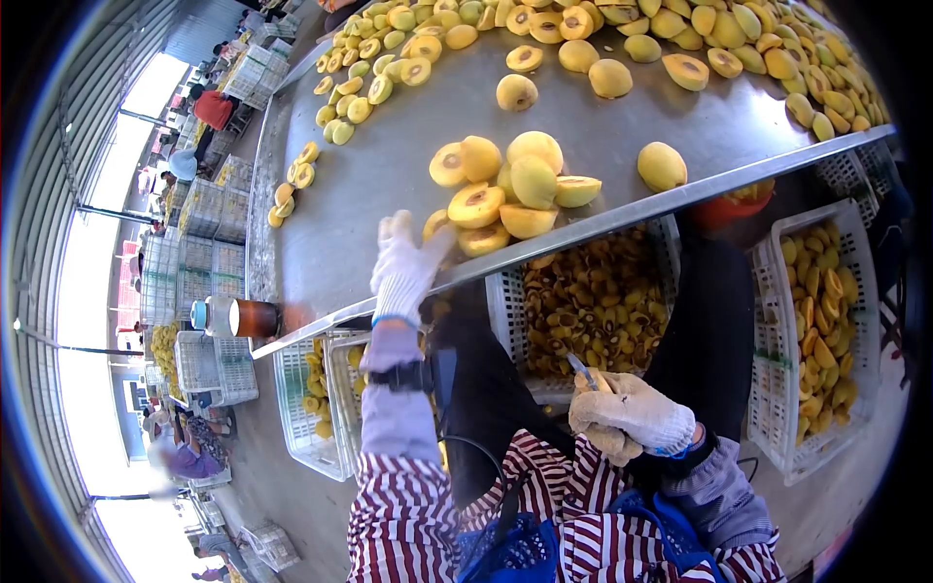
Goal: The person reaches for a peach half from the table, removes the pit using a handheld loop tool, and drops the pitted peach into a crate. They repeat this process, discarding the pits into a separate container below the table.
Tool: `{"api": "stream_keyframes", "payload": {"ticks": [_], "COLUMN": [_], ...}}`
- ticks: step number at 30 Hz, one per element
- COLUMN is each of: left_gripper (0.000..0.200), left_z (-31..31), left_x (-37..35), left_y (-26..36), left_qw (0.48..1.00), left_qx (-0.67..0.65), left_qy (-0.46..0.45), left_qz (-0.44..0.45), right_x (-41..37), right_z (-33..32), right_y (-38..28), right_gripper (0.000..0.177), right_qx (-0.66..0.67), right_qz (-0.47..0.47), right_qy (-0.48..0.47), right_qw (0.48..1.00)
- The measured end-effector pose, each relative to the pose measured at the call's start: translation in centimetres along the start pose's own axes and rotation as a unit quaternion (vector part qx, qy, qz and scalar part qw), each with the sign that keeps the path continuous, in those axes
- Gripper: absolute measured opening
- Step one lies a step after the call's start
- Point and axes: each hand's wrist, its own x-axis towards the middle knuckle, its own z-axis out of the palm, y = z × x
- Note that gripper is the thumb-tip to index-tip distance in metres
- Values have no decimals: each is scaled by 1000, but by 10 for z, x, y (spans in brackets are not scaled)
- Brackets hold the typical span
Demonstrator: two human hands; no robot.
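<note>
My left hand [403, 264], in a white knit glove, is over the metal table [340, 209] near its front edge. Its fingers are stretched out, with the thumb side right at a halved yellow peach [439, 224] at the left of a small pile. Cut faces with brown centres show on several halves [476, 206] there. Closer to my body, my right hand [630, 416], gloved too, is closed around a small knife [581, 370] whose blade points up and left. Below that blade sits a white crate [505, 321] of small brownish-yellow fruit pieces [595, 306].
More peaches [758, 44] are heaped along the table's far side. A crate of yellow halves [777, 379] stands at my right, other crates [306, 428] at my left. A brown container [255, 318] is by the table's left corner. People [214, 107] and stacked crates [209, 219] are farther left.
</note>
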Motion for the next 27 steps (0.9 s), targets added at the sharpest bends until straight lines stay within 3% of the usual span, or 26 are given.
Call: {"api": "stream_keyframes", "payload": {"ticks": [2, 3, 6, 7, 8, 10, 13, 16, 17, 22, 23, 25, 27], "left_gripper": [59, 62, 45, 35, 42, 52, 70, 65, 53, 40, 38, 36, 36], "left_z": [14, 26, -16, -3, 4, -30, -36, -38, -38, -42, -43, -42, -36], "left_x": [22, 22, -6, -10, -13, -53, -94, -122, -128, -155, -161, -167, -169], "left_y": [-3, -14, 29, 10, -3, 28, 52, 65, 68, 93, 103, 106, 104], "left_qw": [984, 968, 936, 919, 836, 746, 720, 677, 665, 721, 717, 732, 789], "left_qx": [-49, -168, -288, -369, -529, -636, -655, -681, -692, -617, -623, -603, -551], "left_qy": [-167, -166, -134, -90, -114, -167, -226, -259, -265, -303, -301, -310, -272], "left_qz": [-47, -80, -154, -102, -95, -102, -51, -101, -96, -87, -79, -72, -19], "right_x": [0, -1, 0, 1, 2, 2, 6, 6, 8, 17, 17, 13, 10], "right_z": [-2, -2, 4, 6, 8, 12, 20, 24, 25, 23, 23, 19, 17], "right_y": [1, 0, -3, -4, -3, -6, -5, 0, 3, 16, 15, 16, 16], "right_gripper": [22, 22, 23, 25, 26, 34, 45, 46, 46, 40, 40, 41, 42], "right_qx": [-23, -33, -59, -67, -75, -89, -116, -114, -121, -217, -279, -325, -346], "right_qz": [-6, -13, -36, -43, -47, -46, -80, -143, -178, -360, -398, -381, -379], "right_qy": [-4, 8, 36, 43, 51, 82, 117, 178, 214, 338, 357, 380, 374], "right_qw": [1000, 999, 997, 996, 995, 992, 983, 967, 953, 842, 797, 777, 772]}}
